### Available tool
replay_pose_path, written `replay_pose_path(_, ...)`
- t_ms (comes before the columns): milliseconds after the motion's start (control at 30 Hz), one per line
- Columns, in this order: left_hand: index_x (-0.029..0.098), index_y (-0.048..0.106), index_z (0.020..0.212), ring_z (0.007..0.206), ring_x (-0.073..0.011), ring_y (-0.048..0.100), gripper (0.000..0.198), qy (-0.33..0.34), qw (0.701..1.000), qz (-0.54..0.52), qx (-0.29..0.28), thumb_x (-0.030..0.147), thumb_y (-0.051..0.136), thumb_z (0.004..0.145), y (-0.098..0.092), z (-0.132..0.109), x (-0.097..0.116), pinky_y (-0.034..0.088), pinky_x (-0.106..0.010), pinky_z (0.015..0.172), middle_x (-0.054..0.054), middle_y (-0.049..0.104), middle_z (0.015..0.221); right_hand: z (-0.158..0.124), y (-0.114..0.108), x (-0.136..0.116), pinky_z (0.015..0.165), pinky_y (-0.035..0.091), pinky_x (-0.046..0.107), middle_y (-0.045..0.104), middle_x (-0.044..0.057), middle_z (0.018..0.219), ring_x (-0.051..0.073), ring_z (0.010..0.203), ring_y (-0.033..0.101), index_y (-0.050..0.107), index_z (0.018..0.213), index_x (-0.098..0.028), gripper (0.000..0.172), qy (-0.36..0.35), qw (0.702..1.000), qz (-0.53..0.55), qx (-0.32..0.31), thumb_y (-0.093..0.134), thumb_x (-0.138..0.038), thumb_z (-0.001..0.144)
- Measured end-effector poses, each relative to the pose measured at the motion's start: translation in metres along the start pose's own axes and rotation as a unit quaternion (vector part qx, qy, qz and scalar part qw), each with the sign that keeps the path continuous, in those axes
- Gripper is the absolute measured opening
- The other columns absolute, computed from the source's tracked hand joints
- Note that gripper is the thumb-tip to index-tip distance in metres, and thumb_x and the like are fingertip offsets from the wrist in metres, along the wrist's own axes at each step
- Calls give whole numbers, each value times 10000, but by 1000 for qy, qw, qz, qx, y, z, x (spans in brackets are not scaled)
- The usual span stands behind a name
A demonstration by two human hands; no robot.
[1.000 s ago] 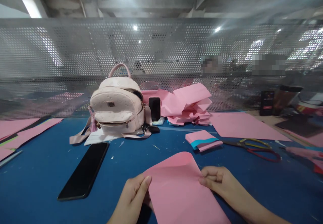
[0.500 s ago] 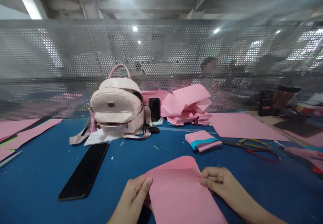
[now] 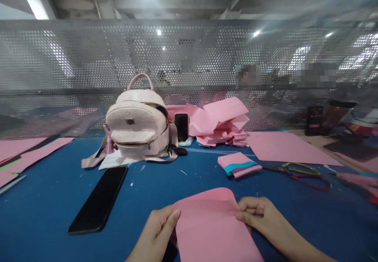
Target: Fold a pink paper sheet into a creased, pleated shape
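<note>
While the L hand (image 3: 159,228) pinched the pink sheet (image 3: 214,226) by its left edge, thumb on top, the R hand (image 3: 261,216) gripped the right edge btwn thumb & fingers. Sheet was at the near side of the blue table (image 3: 156,191), approx. centre. Far end curved over softly, no sharp crease visible, so folding looked part-done, flattening left; near end out of frame, couldn't tell.

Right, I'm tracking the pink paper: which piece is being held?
The front sheet, left hand and right hand pinching its sides; the blue-banded bundle, flat sheet and crumpled pile lie beyond, untouched.
</note>
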State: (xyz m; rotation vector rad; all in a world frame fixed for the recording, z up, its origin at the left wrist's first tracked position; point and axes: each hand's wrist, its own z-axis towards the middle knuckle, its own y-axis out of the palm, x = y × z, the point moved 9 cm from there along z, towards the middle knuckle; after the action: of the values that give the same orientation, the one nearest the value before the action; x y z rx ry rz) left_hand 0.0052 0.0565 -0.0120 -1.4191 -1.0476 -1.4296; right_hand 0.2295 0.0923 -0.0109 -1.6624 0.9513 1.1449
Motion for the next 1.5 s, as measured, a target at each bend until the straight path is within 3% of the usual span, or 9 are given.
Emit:
replay_pose_path(167, 133, 679, 836, 591, -140, 534, 540, -20, 1000, 13, -9, 619, 467, 938, 2, 0, -5, 447, -223, 564, -8, 548, 655, 0, 2, 7, 601, 438, 246, 626, 15, 688, 156, 628, 552, 634, 725, -180, 308, 6, 999, 11, -33, 704, -479, 750)
replay_pose_path(367, 140, 693, 889, 627, -147, 519, 491, 23, 998, 54, -28, 530, 411, 989, 4, -1, 3, 433, -225, 576, -12, 542, 681, 0, -1, 5, 541, 401, 230, 461, -40, 526, 118, 521, 450, 542, 567, -181, 351, -3, 1000, 5, -3, 753, -440, 673)
replay_pose_path(467, 144, 696, 930, 643, -151, 524, 480, 32, 997, 60, -25, 520, 404, 994, 3, 0, 0, 431, -225, 582, -10, 543, 683, -1, 0, 4, 545, 402, 227, 476, -39, 535, 117, 529, 457, 547, 575, -179, 350, -3, 1000, 16, -5, 769, -435, 665)
replay_pose_path(633, 132, 659, 809, 586, -137, 510, 520, 16, 999, 50, -10, 562, 419, 974, 1, 0, -8, 403, -218, 549, 3, 514, 651, -2, 3, 8, 599, 437, 237, 597, -8, 645, 150, 619, 552, 609, 711, -183, 292, 11, 999, 49, -16, 764, -430, 693)
replay_pose_path(867, 155, 695, 897, 697, -150, 489, 462, 41, 995, 86, -22, 498, 403, 999, 3, -3, 2, 398, -231, 649, -7, 553, 735, -6, -2, 1, 535, 389, 215, 486, -42, 524, 116, 529, 465, 535, 565, -181, 388, -13, 999, 29, 31, 807, -448, 641)
replay_pose_path(1000, 154, 632, 781, 627, -140, 488, 489, 26, 996, 81, -4, 541, 410, 983, 0, -1, -6, 392, -221, 590, -1, 532, 683, -7, 4, 0, 644, 485, 244, 652, 7, 676, 168, 638, 599, 649, 718, -190, 298, -4, 999, 52, -7, 789, -450, 678)
replay_pose_path(1100, 158, 595, 755, 630, -146, 494, 501, 21, 996, 92, -11, 567, 406, 974, 2, 0, -5, 398, -224, 583, -6, 523, 678, -6, 10, 1, 789, 527, 314, 731, 71, 859, 235, 786, 676, 710, 882, -191, 349, 2, 997, 58, -45, 759, -489, 708)
replay_pose_path(1333, 154, 562, 764, 599, -126, 425, 504, 18, 998, 63, -20, 591, 408, 964, 8, 0, 2, 357, -216, 556, 14, 448, 657, -6, 3, 5, 670, 521, 299, 714, 51, 748, 231, 716, 664, 707, 768, -172, 360, -18, 1000, 17, -2, 755, -524, 713)
replay_pose_path(1500, 172, 497, 697, 572, -122, 413, 511, 20, 998, 67, -6, 614, 430, 946, 9, -2, 4, 353, -220, 547, 21, 437, 629, -10, 7, -5, 767, 526, 336, 734, 68, 830, 255, 809, 679, 723, 850, -175, 391, -38, 999, 38, -8, 744, -544, 719)
